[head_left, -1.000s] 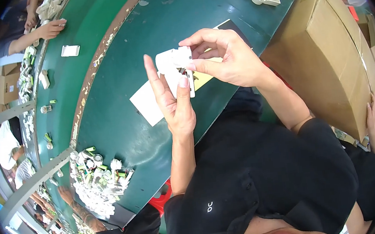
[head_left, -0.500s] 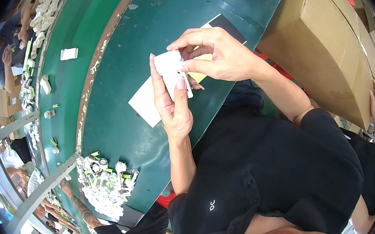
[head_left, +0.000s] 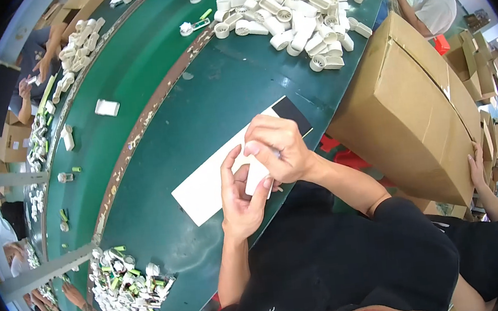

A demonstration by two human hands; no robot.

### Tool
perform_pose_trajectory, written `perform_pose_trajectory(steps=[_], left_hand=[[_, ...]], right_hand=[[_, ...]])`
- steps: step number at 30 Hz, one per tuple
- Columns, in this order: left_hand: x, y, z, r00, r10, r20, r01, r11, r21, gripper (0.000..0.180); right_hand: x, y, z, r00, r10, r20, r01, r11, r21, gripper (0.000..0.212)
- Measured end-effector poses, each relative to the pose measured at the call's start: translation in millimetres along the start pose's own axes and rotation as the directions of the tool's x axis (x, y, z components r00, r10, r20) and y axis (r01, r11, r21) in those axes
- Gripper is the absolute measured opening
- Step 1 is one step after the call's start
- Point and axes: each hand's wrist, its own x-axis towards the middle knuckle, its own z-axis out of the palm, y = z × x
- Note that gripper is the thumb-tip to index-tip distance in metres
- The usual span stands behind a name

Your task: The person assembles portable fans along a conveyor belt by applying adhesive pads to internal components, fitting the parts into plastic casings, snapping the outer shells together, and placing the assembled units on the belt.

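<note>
Green bench (head_left: 224, 91), white part (head_left: 254, 179) in my hands

Across the bench, past its chipped brown edge strip (head_left: 132, 140), runs a bright green belt (head_left: 95, 162) with a white shell (head_left: 107, 108) lying on it. I have the white part just above the bench, close to the edge by my body. My left hand (head_left: 243, 211) holds it, fingers on one side and thumb on the other, so that grip is narrow. My right hand (head_left: 281, 146) is bunched up at the top end of the part. I can't tell if those fingers pinch it, because they hide that end.

Under my hands, a white sheet (head_left: 204, 190) lies slanted on the bench, with a black piece (head_left: 293, 114) at its right end, near my edge. A big heap of white shells (head_left: 301, 13) sits toward the far right corner. Small white and green parts (head_left: 129, 289) are piled at the left end. Beside my edge, on the right, is a big brown box (head_left: 415, 120), and another person's hand (head_left: 476, 165) touches it.
</note>
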Motion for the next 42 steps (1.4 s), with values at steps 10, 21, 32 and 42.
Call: perform_pose_trajectory(steps=[10,21,32,42], left_hand=[[8,9,-8,0.997,-0.066,-0.046,0.063,0.995,-0.072,0.046],[-3,-4,-4,0.976,0.175,-0.133,-0.157,0.978,0.134,0.055],[2,-11,-7,0.871,0.482,-0.096,-0.315,0.697,0.644,0.05],[2,-20,-23,0.989,-0.133,-0.065,0.098,0.917,-0.386,0.055]], right_hand=[[19,2,-9,0.998,-0.026,-0.065,0.025,0.999,-0.022,0.04],[11,1,-3,0.994,0.056,-0.097,-0.06,0.997,-0.043,0.048],[14,-1,0,0.992,0.022,-0.123,-0.034,0.995,-0.092,0.047],[25,-8,3,0.975,0.222,0.009,-0.221,0.973,-0.067,0.053]])
